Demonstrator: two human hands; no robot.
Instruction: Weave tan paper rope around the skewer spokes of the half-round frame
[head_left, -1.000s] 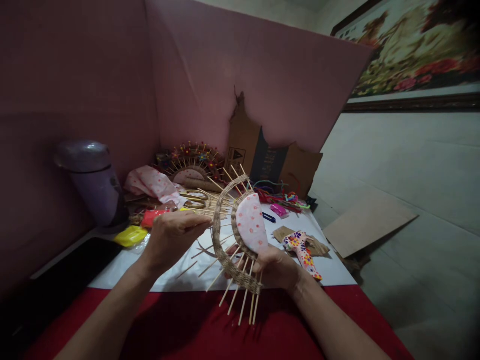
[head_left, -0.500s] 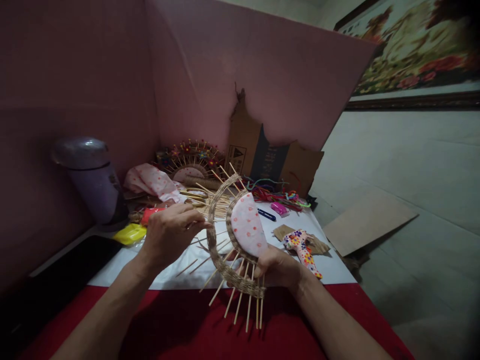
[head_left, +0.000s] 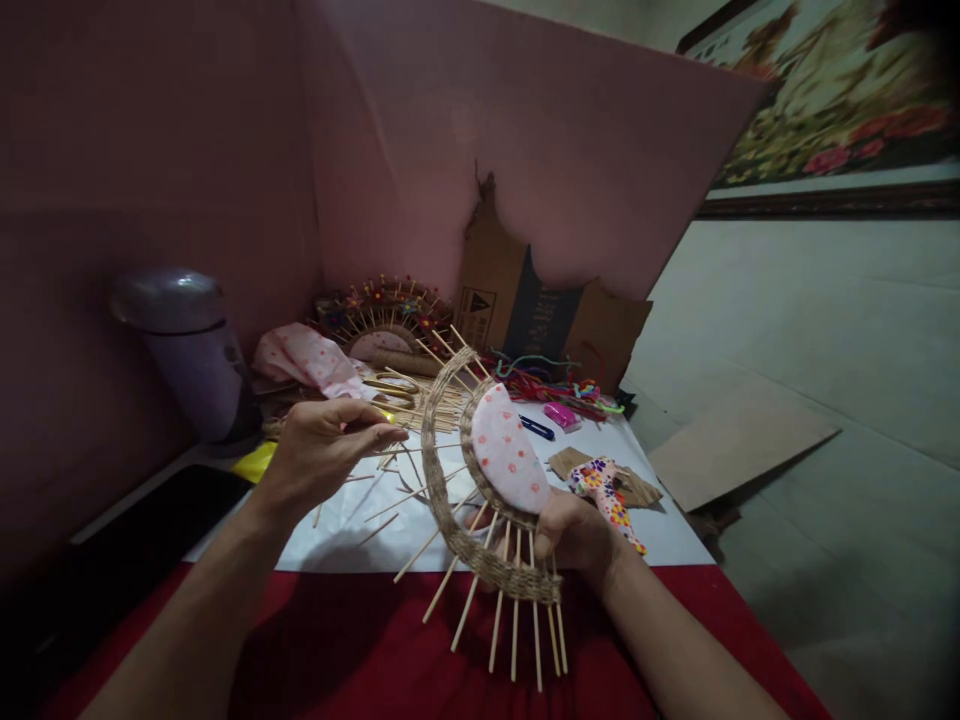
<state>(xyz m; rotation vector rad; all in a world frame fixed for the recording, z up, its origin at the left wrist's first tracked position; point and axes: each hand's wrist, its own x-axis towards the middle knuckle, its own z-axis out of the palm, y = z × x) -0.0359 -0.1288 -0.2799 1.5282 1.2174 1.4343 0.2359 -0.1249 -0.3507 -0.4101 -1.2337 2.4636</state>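
Observation:
A half-round woven piece has a pink spotted fabric centre [head_left: 510,450], thin wooden sticks [head_left: 514,640] fanning out and a curved band of brown twine [head_left: 442,500] woven across them. My right hand [head_left: 577,530] grips its lower right corner, thumb on the front and fingers behind, partly hidden. To the left of the band, my left hand [head_left: 322,450] is closed in a pinch near the stick ends. From its fingertips a thin strand of twine [head_left: 415,468] runs down towards the band.
Loose sticks, gold-handled scissors [head_left: 390,386] and spotted cloth [head_left: 307,358] lie behind. A similar decorated half-round piece [head_left: 382,320], cardboard [head_left: 555,320] and coloured pipe cleaners [head_left: 540,385] stand farther back. A purple bottle [head_left: 191,360] is left; a flowered fabric shape [head_left: 607,490] lies right.
My left hand has drawn slightly left and away from the band, with the twine strand now showing. The woven piece has shifted a little right and down in my right hand.

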